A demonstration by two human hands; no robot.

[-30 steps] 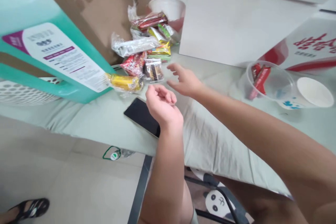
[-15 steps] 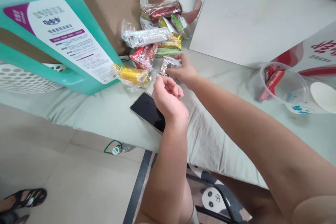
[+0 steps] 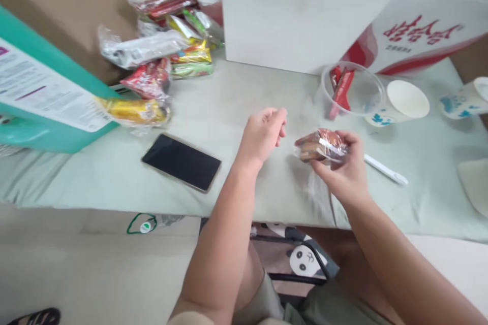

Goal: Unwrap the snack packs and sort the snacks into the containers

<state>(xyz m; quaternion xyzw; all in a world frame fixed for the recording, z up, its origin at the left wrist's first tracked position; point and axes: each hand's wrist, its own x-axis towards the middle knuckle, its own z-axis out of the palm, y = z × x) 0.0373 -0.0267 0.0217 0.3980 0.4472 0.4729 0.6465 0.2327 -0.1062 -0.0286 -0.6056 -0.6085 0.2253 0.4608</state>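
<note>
My right hand [image 3: 351, 172] grips a small snack pack [image 3: 318, 146] in clear wrapping, reddish-brown inside, thumb below and fingers at its right end. It is held up over the cloth-covered table [image 3: 244, 86]. To its left, my left hand [image 3: 262, 134] hovers with fingers curled in, apart from the pack, and nothing shows in it. A black phone [image 3: 181, 161] lies flat left of that hand. Wrapped snacks are heaped at the back left, among them a yellow pack [image 3: 133, 110], a red pack [image 3: 147, 80] and a white pack [image 3: 147, 48].
A large teal jug [image 3: 76, 134] stands at the left. Behind are a white box [image 3: 290, 15] and a red-lettered carton [image 3: 415, 35]. On the right are a clear tub [image 3: 366, 94] with red sticks, paper cups [image 3: 407, 99] and a white pen-like stick [image 3: 387, 170].
My right hand has lifted the snack pack from beside the heap and carried it right. My left hand has moved off the phone, its fingers more curled. The view has swung right.
</note>
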